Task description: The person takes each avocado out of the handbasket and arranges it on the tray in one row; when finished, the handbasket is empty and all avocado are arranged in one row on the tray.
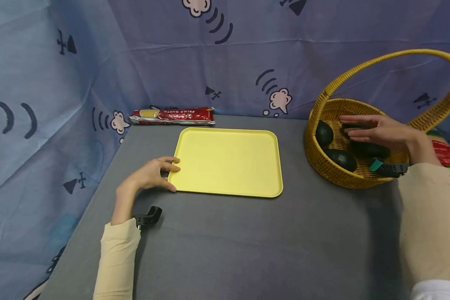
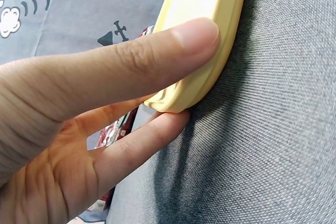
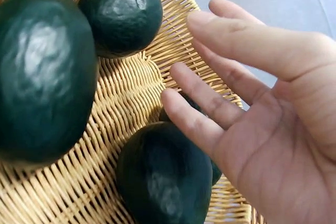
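Yellow, smooth and probably plastic, a shallow rectangular tray (image 1: 225, 162) lies on a grey cloth-covered table (image 1: 247, 241); take it as the clock's centre, as the head view shows it. At eight o'clock on its edge, the left hand (image 1: 151, 177) pinches the rim, thumb above and a finger beneath; whether that edge is lifted is unclear. At three o'clock, apart from the tray, stands a golden-yellow woven basket (image 1: 333, 174) with a tall arched handle. Inside it lie at least four glossy, dark green, egg-shaped fruits (image 1: 341, 160), probably avocados: one near the basket's ten o'clock, one near its eight, others partly covered by the right hand (image 1: 388, 132). That hand hangs over them with fingers loosely extended, grasping nothing; whether a fingertip brushes a fruit cannot be told.

Judged from this layout, the work seems hardly begun. The tray is gripped and the right hand is at the fruits, yet every fruit in sight is in the basket, none on the tray; picking one up is not yet done.

At ten o'clock, a long, shiny red packet (image 1: 172, 116) lies by a blue patterned fabric backdrop (image 1: 232, 66).
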A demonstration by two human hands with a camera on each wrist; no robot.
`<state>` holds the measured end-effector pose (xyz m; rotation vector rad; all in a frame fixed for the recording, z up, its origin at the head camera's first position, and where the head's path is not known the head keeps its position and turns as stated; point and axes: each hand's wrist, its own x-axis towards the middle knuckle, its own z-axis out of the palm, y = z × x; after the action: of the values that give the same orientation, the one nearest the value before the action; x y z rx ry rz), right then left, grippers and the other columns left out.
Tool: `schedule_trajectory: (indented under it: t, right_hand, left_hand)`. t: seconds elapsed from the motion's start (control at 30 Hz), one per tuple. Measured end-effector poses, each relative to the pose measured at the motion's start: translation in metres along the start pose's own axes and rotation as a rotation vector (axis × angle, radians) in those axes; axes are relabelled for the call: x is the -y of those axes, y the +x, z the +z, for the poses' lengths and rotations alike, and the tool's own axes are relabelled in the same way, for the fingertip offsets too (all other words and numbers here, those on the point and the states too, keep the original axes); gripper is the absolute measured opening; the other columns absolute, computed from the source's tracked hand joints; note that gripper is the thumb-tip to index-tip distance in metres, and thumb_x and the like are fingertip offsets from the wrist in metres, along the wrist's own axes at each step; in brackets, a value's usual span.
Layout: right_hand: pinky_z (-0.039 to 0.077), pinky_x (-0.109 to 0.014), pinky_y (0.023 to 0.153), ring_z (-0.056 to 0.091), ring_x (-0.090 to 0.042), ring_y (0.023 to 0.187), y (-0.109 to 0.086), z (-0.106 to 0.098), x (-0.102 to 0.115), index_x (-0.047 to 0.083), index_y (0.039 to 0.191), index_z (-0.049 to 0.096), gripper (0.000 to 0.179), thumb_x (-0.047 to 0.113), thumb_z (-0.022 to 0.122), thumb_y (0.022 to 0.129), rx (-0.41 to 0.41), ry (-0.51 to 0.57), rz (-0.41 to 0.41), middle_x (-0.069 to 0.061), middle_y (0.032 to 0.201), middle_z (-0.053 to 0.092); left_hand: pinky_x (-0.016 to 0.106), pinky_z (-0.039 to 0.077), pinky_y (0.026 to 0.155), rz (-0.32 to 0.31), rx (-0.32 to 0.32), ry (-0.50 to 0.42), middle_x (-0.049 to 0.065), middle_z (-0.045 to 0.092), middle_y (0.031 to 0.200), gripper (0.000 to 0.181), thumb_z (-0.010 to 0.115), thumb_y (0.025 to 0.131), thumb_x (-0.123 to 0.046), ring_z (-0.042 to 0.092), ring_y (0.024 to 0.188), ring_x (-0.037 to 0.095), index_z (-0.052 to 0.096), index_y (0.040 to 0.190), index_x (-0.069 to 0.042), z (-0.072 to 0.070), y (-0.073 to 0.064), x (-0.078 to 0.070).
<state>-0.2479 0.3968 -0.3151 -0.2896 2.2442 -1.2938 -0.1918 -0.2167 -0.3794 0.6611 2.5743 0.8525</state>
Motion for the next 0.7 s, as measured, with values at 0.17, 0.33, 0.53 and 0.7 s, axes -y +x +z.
schedule_trajectory:
  t: [0.17,0.33,0.53,0.7]
  right_hand:
    - [0.048,-0.019,0.089,0.047,0.012,0.114,0.010,0.000,0.005,0.017,0.151,0.032,0.055,0.008,0.049,0.100,0.048,-0.049,-0.005,0.020,0.139,0.038]
    - [0.050,-0.022,0.088,0.047,0.013,0.112,0.021,0.003,0.008,0.011,0.151,0.031,0.058,0.011,0.054,0.098,0.074,-0.098,-0.007,0.026,0.134,0.042]
    - [0.051,-0.026,0.088,0.059,-0.004,0.111,0.031,0.006,0.008,0.007,0.151,0.027,0.057,0.009,0.051,0.099,0.126,-0.072,-0.020,0.023,0.128,0.049]
    - [0.049,-0.022,0.089,0.058,-0.003,0.110,0.036,0.005,0.004,0.011,0.152,0.025,0.059,0.010,0.051,0.100,0.137,-0.045,0.012,0.025,0.128,0.045]
  left_hand:
    - [0.050,0.038,0.102,0.000,-0.002,-0.018,0.019,0.043,0.143,0.063,0.086,0.070,-0.013,0.036,0.133,0.039,0.060,0.124,0.008,0.001,0.000,-0.001]
    - [0.049,0.037,0.103,-0.025,0.002,-0.027,0.018,0.043,0.144,0.064,0.086,0.070,-0.013,0.034,0.134,0.038,0.060,0.125,0.007,0.000,-0.001,-0.002]
    - [0.050,0.035,0.105,-0.032,0.003,-0.016,0.018,0.043,0.144,0.065,0.086,0.070,-0.016,0.033,0.135,0.038,0.060,0.125,0.006,0.000,-0.001,0.001]
    - [0.050,0.037,0.104,-0.030,0.000,-0.011,0.017,0.043,0.145,0.065,0.086,0.071,-0.018,0.034,0.134,0.038,0.060,0.126,0.005,0.000,0.000,0.002]
